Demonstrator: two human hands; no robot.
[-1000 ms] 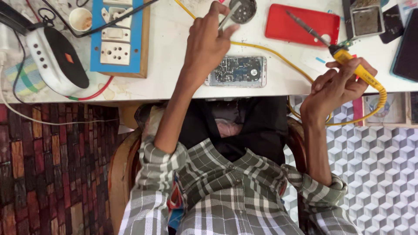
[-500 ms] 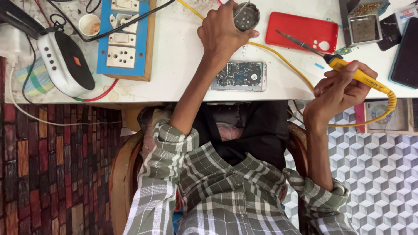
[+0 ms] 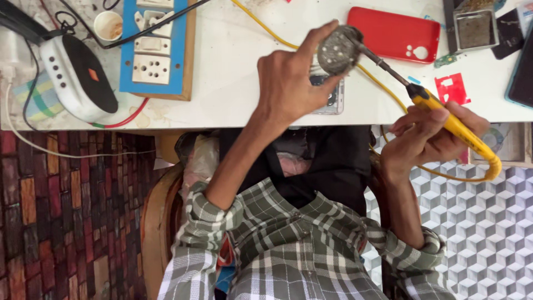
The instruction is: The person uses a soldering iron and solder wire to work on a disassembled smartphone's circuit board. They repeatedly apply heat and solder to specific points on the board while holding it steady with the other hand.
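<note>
Soldering iron (image 3: pixel 444 114): yellow handle, dark metal shaft, yellow cord looping off its rear end. Held in the right hand (image 3: pixel 427 139), fingers wrapped closed around the handle, over the near edge of the white table (image 3: pixel 233 83). Shaft slants up and left; its tip meets the round tin.

Round tin (image 3: pixel 337 53): grey, crusted, shallow. Pinched in the left hand (image 3: pixel 288 83) between forefinger and thumb, lifted above the table, face turned toward the camera.

Opened phone (image 3: pixel 327 97): lies on the table under the left hand, mostly hidden by it.

Red phone cover (image 3: pixel 397 33): flat on the table, just right of the tin, beyond the iron's shaft.

Blue switch board (image 3: pixel 158 50): wooden-framed, white sockets, left part of the table, a black cable crossing it.

White speaker (image 3: pixel 78 78): rounded, dark face, at the table's left edge, red wire beside it.

Small white cup (image 3: pixel 108 25): left of the switch board, far side.

Metal tray (image 3: pixel 476 28): square, far right of the table, beside a dark phone (image 3: pixel 522 72) at the frame edge.
</note>
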